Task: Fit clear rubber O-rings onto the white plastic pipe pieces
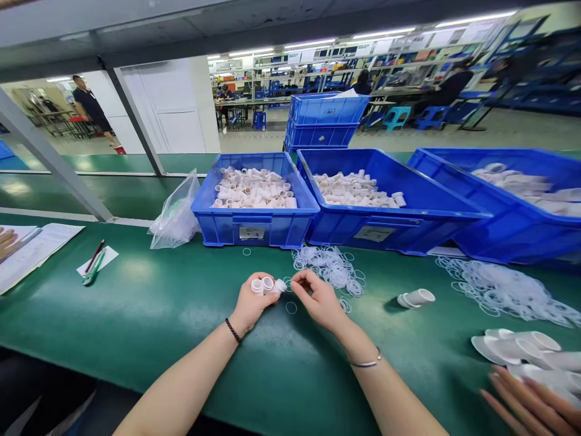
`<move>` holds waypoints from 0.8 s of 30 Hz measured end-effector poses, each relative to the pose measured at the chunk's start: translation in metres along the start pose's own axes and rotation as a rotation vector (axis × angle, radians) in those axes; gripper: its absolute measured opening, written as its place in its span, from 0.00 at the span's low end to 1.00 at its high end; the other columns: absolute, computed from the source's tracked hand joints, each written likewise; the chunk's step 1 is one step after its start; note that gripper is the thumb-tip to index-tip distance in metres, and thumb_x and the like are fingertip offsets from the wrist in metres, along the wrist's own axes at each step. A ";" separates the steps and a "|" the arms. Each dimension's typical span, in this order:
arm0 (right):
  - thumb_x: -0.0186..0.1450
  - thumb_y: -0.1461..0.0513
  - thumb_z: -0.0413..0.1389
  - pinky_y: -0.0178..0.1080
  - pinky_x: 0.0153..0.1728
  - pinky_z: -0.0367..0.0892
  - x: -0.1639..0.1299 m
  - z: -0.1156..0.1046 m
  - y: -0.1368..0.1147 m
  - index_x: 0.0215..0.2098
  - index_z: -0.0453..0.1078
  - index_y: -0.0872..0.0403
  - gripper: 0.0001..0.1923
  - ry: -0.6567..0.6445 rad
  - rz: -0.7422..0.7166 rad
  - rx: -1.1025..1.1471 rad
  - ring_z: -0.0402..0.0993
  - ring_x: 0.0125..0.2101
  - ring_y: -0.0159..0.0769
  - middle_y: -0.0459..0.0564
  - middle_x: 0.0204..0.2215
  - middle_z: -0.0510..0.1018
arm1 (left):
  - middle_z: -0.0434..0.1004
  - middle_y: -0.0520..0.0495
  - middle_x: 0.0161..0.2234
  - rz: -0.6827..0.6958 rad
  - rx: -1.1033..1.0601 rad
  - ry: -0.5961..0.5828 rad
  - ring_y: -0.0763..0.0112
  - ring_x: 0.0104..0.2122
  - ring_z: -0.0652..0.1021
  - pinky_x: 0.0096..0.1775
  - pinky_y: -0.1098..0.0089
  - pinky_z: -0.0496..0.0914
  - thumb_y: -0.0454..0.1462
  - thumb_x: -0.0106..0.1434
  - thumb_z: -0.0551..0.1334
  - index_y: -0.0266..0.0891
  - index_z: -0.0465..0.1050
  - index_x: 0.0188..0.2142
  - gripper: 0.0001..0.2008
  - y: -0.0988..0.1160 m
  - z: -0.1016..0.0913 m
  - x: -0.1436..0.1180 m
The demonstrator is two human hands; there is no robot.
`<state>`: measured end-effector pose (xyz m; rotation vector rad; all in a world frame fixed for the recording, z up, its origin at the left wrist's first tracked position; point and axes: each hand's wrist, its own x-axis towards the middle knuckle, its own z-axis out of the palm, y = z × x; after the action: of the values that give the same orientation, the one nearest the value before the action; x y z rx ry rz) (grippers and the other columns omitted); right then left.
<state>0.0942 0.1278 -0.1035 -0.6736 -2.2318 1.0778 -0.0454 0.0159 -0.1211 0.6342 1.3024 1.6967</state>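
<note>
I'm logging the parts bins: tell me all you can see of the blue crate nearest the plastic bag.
The blue crate looks like moulded plastic, rectangular, open-topped, with a ribbed front wall carrying a small label. It sits upright on the green table, filled with short white tubes. A second blue crate stands close on its right, a clear plastic bag left.

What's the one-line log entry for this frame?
left hand: holds white fittings | right hand: pinches at fittings, contents unclear | rings pile behind | green table
</note>
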 end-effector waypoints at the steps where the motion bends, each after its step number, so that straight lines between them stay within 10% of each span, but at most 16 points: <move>1: 0.66 0.56 0.50 0.35 0.28 0.65 -0.001 0.001 -0.002 0.34 0.65 0.52 0.08 -0.007 -0.012 -0.038 0.70 0.27 0.34 0.46 0.27 0.74 | 0.73 0.51 0.31 0.010 0.028 -0.011 0.75 0.28 0.71 0.31 0.72 0.70 0.33 0.44 0.71 0.36 0.69 0.36 0.19 0.000 0.000 0.000; 24: 0.68 0.63 0.48 0.36 0.31 0.66 -0.008 0.018 -0.003 0.35 0.66 0.52 0.05 0.025 -0.211 -0.188 0.69 0.29 0.34 0.48 0.29 0.72 | 0.72 0.52 0.30 0.087 0.193 0.008 0.74 0.29 0.71 0.34 0.74 0.65 0.37 0.45 0.73 0.37 0.70 0.35 0.19 -0.004 0.001 -0.004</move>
<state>0.0870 0.1117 -0.1127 -0.5099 -2.3406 0.7603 -0.0415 0.0136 -0.1239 0.8081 1.4748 1.6559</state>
